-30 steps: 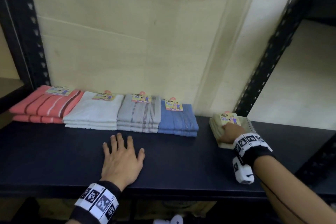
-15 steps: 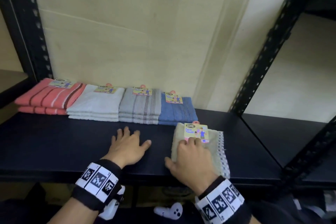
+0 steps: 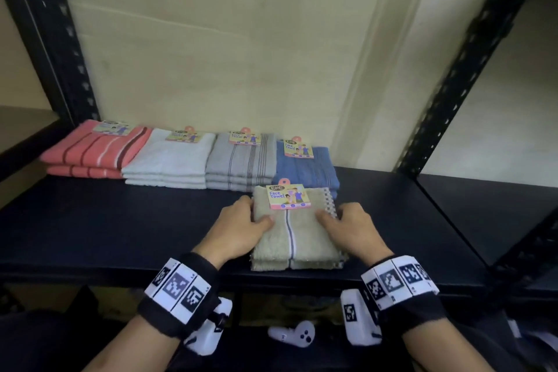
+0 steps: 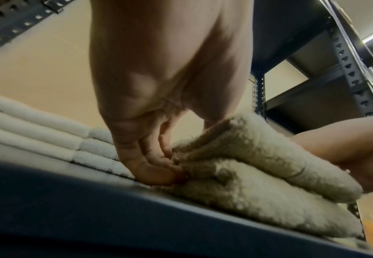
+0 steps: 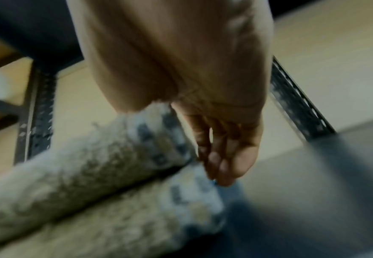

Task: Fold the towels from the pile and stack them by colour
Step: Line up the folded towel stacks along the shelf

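From the head view, a folded beige towel (image 3: 297, 232) lies near the front edge of the dark shelf (image 3: 120, 229), just in front of the blue stack (image 3: 305, 166) at the right end of a row that also holds a pink stack (image 3: 90, 151), a white stack (image 3: 169, 160) and a grey stack (image 3: 241, 163). The left hand (image 3: 238, 229) grips its left edge, thumb on top, and the right hand (image 3: 351, 229) clasps the right edge beside the checked border; a paper label (image 3: 288, 196) sits at the far end. In the left wrist view, the fingers (image 4: 158, 167) curl into the side of the towel (image 4: 258, 157), pinching between thick, fluffy layers that sag and bulge. This looks soft, light and limp, so it should be held at both side edges with the layers pinched together, or the fold may slip open. The right wrist view is blurred; the fingers (image 5: 220, 167) reach down past the patterned edge of the towel (image 5: 92, 165), thumb apparently on top, though the contact underneath is hidden.
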